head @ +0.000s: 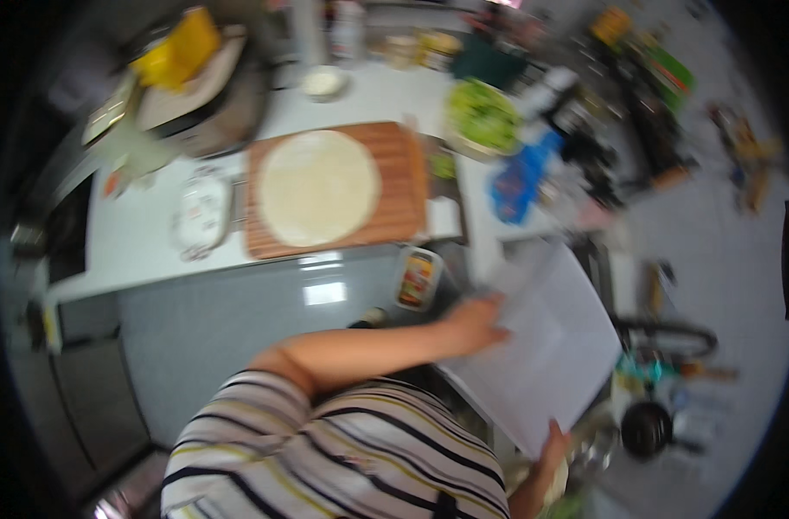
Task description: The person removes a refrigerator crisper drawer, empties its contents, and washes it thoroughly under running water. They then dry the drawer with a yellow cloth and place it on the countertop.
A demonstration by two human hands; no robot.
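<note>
A large white rectangular panel, perhaps a shallow tray (550, 350), is tilted in front of my body on the right. My left hand (477, 325) reaches across and grips its left side, blurred by motion. The lower corner is held by my right hand (548, 451), thumb over the edge. Left of it, a wooden cutting board (404, 188) lies on the white counter, bearing a round sheet of rolled dough (320, 188). A white dish with handles (202, 211) stands beside the board.
A bowl of chopped greens (484, 120), a blue plastic bag (521, 185) and a small white bowl (323, 83) occupy the counter. A rectangular food container (419, 279) sits below the board's corner. A bulky cooker (203, 110) stands back left; a dark pan (646, 429) is at right.
</note>
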